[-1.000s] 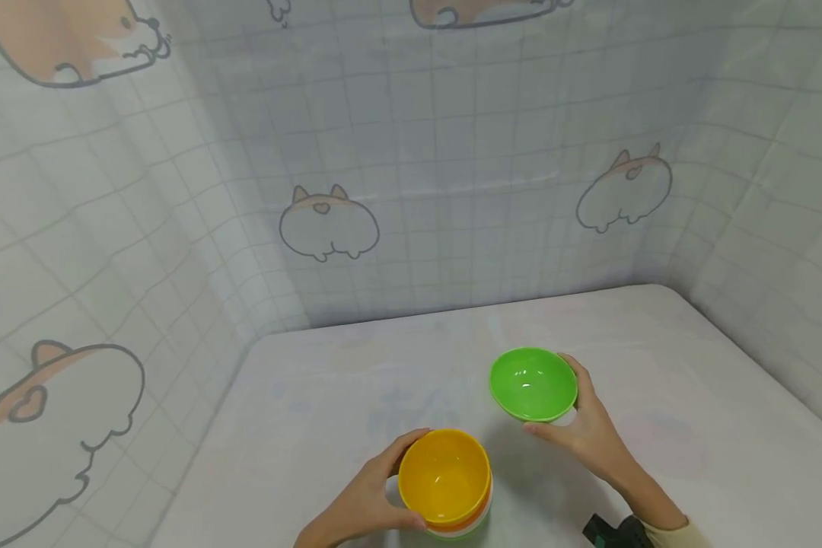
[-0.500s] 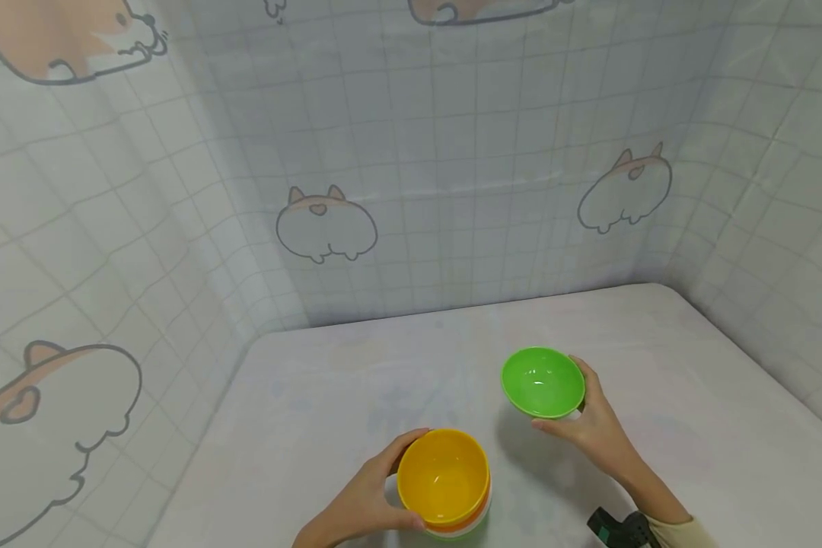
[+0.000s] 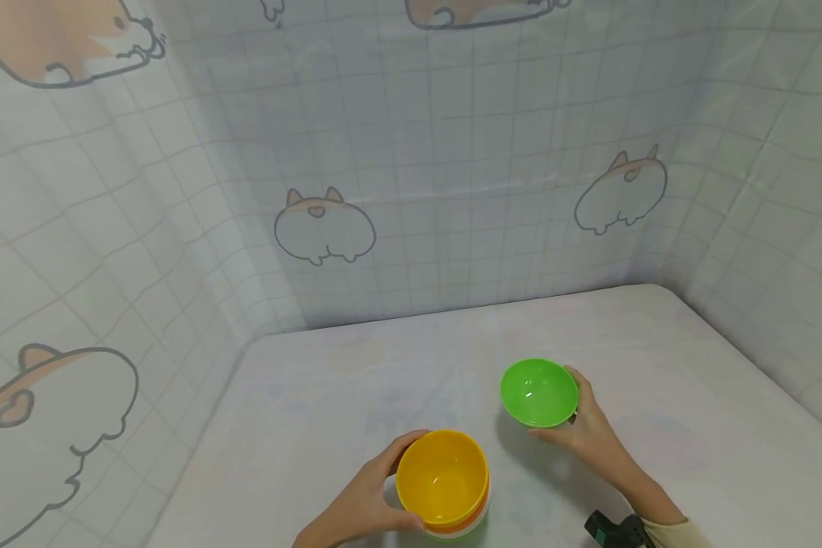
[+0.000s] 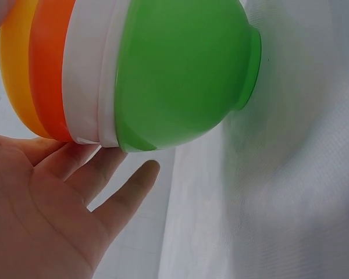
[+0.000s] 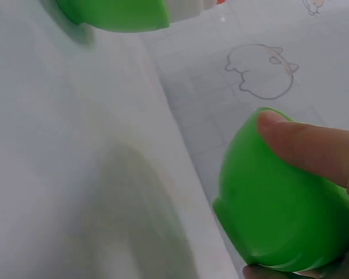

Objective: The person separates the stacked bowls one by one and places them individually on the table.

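Observation:
A stack of nested bowls stands on the table in front of me, with a yellow bowl (image 3: pixel 441 476) on top. Below it, in the left wrist view, come an orange bowl (image 4: pixel 49 70), white bowls (image 4: pixel 90 75) and a green bowl (image 4: pixel 180 75) at the bottom. My left hand (image 3: pixel 366 498) grips the stack near its top, thumb at the near side and fingers round the far side. Farther right, my right hand (image 3: pixel 585 430) holds a separate green bowl (image 3: pixel 539 393) by its side, opening up, above the table. Its shadow falls below it.
The white table (image 3: pixel 329 396) has a rounded far corner at the right. Sheets with a grid and cartoon dogs hang as walls (image 3: pixel 418 175) behind it and at both sides. A dark wrist device (image 3: pixel 616 529) sits at my right sleeve.
My right hand with the green bowl has shifted slightly right, then come a little nearer and lower. The left hand and the stack stay in place.

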`<state>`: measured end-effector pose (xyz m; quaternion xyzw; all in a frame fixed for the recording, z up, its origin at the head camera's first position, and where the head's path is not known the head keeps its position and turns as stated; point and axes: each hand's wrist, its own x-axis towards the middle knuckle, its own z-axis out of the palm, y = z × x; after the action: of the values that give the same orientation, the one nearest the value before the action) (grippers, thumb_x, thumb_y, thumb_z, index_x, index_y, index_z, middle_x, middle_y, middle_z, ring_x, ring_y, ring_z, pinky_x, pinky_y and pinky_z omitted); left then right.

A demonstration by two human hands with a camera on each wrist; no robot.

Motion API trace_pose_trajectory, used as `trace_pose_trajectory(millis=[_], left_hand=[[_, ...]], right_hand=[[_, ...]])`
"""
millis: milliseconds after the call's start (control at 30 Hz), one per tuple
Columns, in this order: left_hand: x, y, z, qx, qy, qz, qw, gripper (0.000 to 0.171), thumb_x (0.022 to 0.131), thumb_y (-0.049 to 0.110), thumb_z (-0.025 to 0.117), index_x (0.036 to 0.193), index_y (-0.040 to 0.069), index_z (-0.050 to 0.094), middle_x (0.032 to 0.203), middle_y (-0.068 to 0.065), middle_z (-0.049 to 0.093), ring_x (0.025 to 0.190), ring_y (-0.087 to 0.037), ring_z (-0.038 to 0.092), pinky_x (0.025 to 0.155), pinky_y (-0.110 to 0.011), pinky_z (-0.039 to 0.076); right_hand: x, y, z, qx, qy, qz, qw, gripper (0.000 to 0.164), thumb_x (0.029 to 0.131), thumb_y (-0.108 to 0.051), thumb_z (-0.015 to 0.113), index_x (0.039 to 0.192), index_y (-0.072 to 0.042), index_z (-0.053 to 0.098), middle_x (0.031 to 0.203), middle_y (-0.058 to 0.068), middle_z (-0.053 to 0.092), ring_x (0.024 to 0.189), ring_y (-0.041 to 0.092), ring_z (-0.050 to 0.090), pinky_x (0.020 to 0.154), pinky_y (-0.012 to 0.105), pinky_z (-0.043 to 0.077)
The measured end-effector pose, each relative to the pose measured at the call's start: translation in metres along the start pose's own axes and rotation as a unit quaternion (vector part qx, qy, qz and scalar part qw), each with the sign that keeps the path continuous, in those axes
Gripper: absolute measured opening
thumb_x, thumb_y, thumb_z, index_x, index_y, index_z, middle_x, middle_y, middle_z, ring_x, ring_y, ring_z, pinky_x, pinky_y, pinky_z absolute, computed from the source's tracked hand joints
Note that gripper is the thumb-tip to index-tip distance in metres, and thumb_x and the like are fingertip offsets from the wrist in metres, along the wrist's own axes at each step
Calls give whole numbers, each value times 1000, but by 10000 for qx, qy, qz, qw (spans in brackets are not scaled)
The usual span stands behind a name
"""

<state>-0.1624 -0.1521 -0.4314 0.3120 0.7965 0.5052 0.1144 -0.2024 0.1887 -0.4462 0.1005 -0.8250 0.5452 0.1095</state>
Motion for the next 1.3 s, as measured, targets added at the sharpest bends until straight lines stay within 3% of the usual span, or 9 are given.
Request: trace_pose_trajectory(millis=[333,600,1000,1300], left_hand=[[-2,0,5,7,15,-386,9993,84,71,25,76,138,34,27,135,14,38,116,-9,43,94,-35,36],[-4,3,8,-19,7,-242,9997,84,72,24,76,139,32,26,136,12,37,117,-11,42,94,-37,36],[-7,8,14,151,111,-360,9992,86,70,23,78,139,34,26,136,15,37,117,-9,42,95,-39,35],[-10,8,18,64,150,-301,9994,83,72,24,76,139,32,26,135,12,38,115,-11,43,93,-36,37]], right_hand=[[-7,12,5,-351,-203,8,9992,111,55,-21,86,135,5,14,128,26,36,115,42,38,91,56,33],[-10,14,5,-246,-331,168,9990,112,55,-23,86,136,4,13,129,25,36,116,40,38,92,56,31],[-11,24,6,-155,-398,7,9991,111,55,-23,86,136,2,15,128,22,36,115,38,39,92,58,28],[-13,20,-4,-513,-486,259,9972,112,55,-31,85,136,3,15,127,23,36,114,39,39,90,59,31]])
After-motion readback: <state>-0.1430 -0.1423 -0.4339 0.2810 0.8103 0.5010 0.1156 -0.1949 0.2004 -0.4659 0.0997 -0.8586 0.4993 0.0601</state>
